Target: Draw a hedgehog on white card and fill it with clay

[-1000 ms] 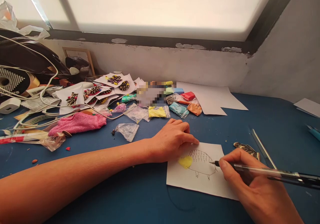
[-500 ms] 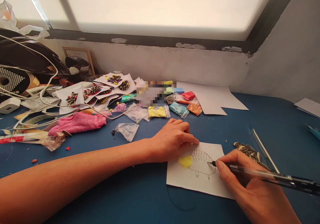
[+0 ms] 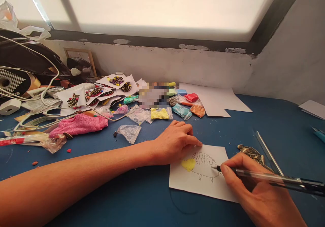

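My right hand (image 3: 264, 189) is closed around a black pen (image 3: 291, 183) with a clear barrel; the pen's tip meets a small sheet of white paper (image 3: 185, 183). On this sheet is a line drawing (image 3: 203, 164) of a rounded body with short legs and rows of small curved marks. A flat yellow clay patch (image 3: 188, 164) lies at the drawing's left end. My left hand (image 3: 175, 142) rests at the sheet's upper left, its index finger stretched onto the edge and the other fingers loosely bent, gripping nothing visible.
Striped seeds (image 3: 251, 152) and a thin metal rod (image 3: 269, 152) lie beyond my right hand. Coloured clay packets (image 3: 159, 113), seed-covered cards (image 3: 76, 100), a pink cloth (image 3: 80, 127) and a white cable (image 3: 57, 64) crowd the back and left. Larger white sheets (image 3: 213, 98) lie near the wall.
The pen tip and my right hand have shifted very slightly right and down over the drawing. My left hand and the sheet stay in place.
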`<state>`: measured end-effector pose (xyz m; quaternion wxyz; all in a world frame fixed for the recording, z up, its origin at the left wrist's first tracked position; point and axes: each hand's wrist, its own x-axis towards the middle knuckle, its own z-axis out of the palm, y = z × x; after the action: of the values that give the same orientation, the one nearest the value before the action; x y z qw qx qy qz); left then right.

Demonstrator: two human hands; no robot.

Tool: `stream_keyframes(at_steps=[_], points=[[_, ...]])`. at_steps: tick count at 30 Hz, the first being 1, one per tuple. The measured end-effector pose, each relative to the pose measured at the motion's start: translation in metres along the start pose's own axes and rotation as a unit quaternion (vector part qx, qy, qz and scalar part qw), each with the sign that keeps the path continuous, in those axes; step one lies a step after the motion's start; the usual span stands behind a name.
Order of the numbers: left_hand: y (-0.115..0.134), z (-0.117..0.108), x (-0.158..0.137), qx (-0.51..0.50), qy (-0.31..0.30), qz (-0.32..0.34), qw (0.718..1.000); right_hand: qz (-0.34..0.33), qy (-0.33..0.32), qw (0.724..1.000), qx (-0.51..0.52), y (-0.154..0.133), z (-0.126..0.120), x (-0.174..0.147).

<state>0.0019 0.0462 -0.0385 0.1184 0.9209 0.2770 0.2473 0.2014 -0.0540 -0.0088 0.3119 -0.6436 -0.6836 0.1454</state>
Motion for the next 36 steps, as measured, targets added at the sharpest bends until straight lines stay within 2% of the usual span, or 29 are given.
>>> stream_keyframes(at_steps=[6,11,15,20,25,28,32,36], points=[[0.001,-0.001,0.0,-0.002,-0.004,-0.001,1.0,-0.035,0.014,0.999,0.004,0.001,-0.009,0.004],[0.001,-0.001,-0.001,-0.001,-0.004,-0.005,1.0,-0.027,0.002,1.0,-0.012,0.002,-0.009,0.005],[0.0,0.0,0.0,-0.003,0.004,0.002,1.0,-0.012,0.021,0.999,-0.022,0.001,-0.006,0.004],[0.0,0.0,0.0,-0.003,0.009,0.013,1.0,-0.083,0.011,0.997,-0.003,0.001,-0.006,0.003],[-0.002,0.001,0.001,0.006,0.008,0.018,1.0,-0.118,-0.022,0.993,0.004,-0.005,0.0,0.001],[-0.002,0.001,0.001,0.009,0.006,0.02,1.0,-0.105,-0.033,0.994,0.029,-0.008,0.008,-0.001],[0.0,0.0,0.001,0.013,-0.001,0.014,1.0,-0.064,-0.013,0.996,0.061,-0.012,0.016,-0.006],[0.0,-0.001,0.001,0.017,-0.007,0.008,1.0,-0.057,-0.024,0.995,0.077,-0.012,0.019,-0.008]])
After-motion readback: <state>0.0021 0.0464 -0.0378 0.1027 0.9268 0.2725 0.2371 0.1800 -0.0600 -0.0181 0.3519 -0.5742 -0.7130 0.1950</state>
